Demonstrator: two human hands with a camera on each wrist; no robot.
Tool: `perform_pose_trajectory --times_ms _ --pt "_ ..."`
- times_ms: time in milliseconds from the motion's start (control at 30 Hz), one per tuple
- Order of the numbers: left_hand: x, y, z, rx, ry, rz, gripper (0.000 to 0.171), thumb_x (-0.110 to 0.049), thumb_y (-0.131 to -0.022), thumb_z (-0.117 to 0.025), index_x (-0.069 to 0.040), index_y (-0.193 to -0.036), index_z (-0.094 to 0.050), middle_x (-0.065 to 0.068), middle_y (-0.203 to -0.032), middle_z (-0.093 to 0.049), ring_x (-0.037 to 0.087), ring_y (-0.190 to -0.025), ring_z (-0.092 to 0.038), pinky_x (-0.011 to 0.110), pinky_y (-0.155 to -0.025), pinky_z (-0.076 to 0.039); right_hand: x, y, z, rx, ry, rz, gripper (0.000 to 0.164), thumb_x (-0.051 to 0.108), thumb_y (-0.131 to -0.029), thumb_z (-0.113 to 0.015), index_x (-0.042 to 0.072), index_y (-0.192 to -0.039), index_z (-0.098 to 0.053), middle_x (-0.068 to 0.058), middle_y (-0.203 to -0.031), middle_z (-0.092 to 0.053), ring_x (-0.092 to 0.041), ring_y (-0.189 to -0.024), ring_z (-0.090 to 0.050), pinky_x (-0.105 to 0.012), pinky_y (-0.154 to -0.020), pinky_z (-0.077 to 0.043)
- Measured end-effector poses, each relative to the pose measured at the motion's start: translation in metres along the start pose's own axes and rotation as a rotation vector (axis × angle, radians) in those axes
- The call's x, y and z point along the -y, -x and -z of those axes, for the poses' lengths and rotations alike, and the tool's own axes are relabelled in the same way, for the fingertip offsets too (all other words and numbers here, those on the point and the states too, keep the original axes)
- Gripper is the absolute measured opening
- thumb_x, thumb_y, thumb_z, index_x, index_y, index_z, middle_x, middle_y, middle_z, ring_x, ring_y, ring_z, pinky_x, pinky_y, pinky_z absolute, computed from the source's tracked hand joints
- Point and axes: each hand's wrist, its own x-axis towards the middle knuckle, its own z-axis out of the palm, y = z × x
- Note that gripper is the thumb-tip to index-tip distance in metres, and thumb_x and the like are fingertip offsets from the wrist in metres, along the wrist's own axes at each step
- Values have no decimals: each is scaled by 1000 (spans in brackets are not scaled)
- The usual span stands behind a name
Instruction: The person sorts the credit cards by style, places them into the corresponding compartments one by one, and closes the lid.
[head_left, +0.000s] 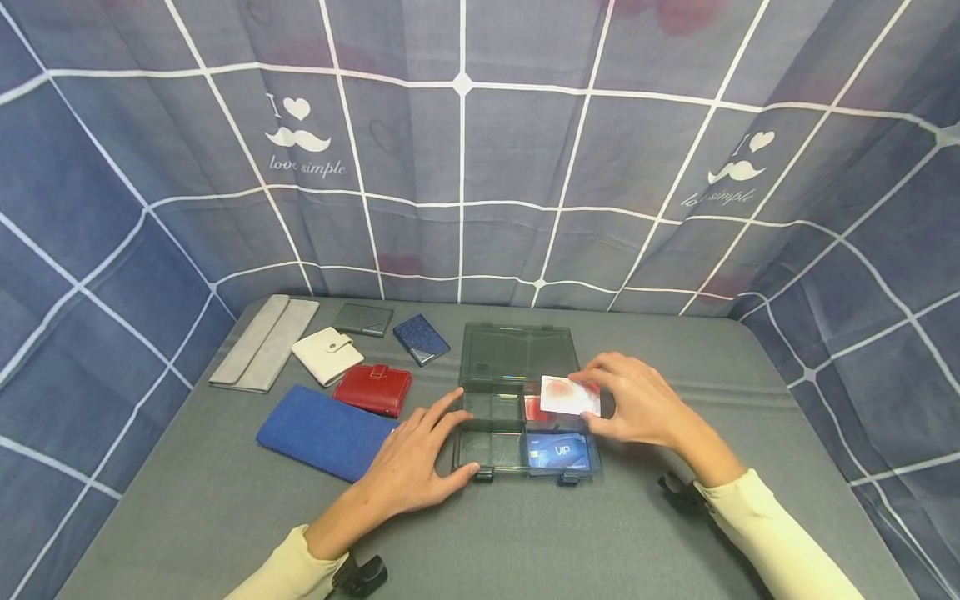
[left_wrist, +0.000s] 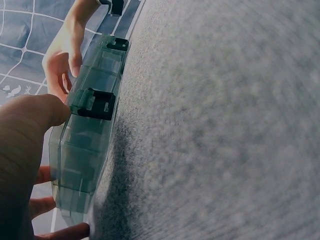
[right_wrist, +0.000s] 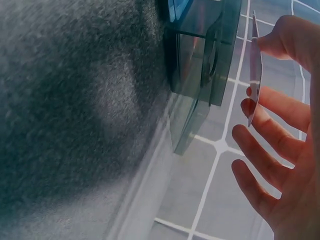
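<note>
A see-through dark green compartment box [head_left: 491, 451] lies on the table with its lid [head_left: 517, 354] folded back. At its left side is my left hand [head_left: 412, 458], fingers spread; in the left wrist view the thumb [left_wrist: 52, 110] touches the front edge near a black latch. Over the back right compartment, my right hand [head_left: 637, 400] pinches a white and red card [head_left: 566, 395] between thumb and fingers. The right wrist view shows this card [right_wrist: 255, 70] edge-on, apart from the box. Below it, a red card [head_left: 534, 408] lies in that compartment. Blue VIP cards [head_left: 558, 452] fill the front right one.
Left of the box lie a blue wallet [head_left: 322, 432], a red wallet [head_left: 372, 389], a cream wallet [head_left: 327, 354] and a long grey wallet [head_left: 264, 343]. Behind them are a dark grey card holder [head_left: 363, 319] and a navy one [head_left: 421, 338]. A checked curtain [head_left: 510, 167] surrounds the table.
</note>
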Motion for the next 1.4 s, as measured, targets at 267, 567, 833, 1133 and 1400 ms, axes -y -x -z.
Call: perform_pose_trajectory --times_ms 267,567,833,1133,1400 --pt "0 0 0 8 -8 6 67 -59 -91 -76 -26 -147 -63 -3 -171 -40 25 -117 -63 49 -83 -54 5 -10 -4 57 17 62 52 35 -73 -85 22 -123 -80 7 -110 -68 -15 -94 -60 -41 -77 -50" --pt "0 1 0 4 -17 6 66 -60 -91 -76 -27 -147 -63 -3 -171 -40 25 -118 -63 48 -81 -54 9 -14 -8 76 43 128 45 38 -78 -83 19 -119 -82 2 -112 -69 -20 -98 -64 -45 -84 -54" --pt "1 1 -1 -4 -22 4 66 -59 -91 -77 -28 -147 -63 -4 -171 -40 25 -117 -63 48 -80 -54 9 -18 -8 68 37 184 43 39 -84 -84 19 -122 -81 3 -116 -71 -20 -106 -66 -45 -91 -54" --pt "1 0 -1 0 -24 2 66 -60 -91 -77 -28 -147 -63 -4 -171 -40 24 -116 -63 47 -79 -54 6 -18 -13 18 24 255 37 35 -85 -85 17 -117 -80 3 -117 -74 -22 -111 -67 -48 -96 -55" --pt "-1 0 1 14 -3 9 67 -59 -91 -77 -27 -148 -62 -3 -172 -40 26 -119 -63 51 -83 -55 2 -15 -18 -10 3 237 39 33 -86 -84 16 -120 -79 3 -120 -73 -22 -116 -66 -48 -98 -54"
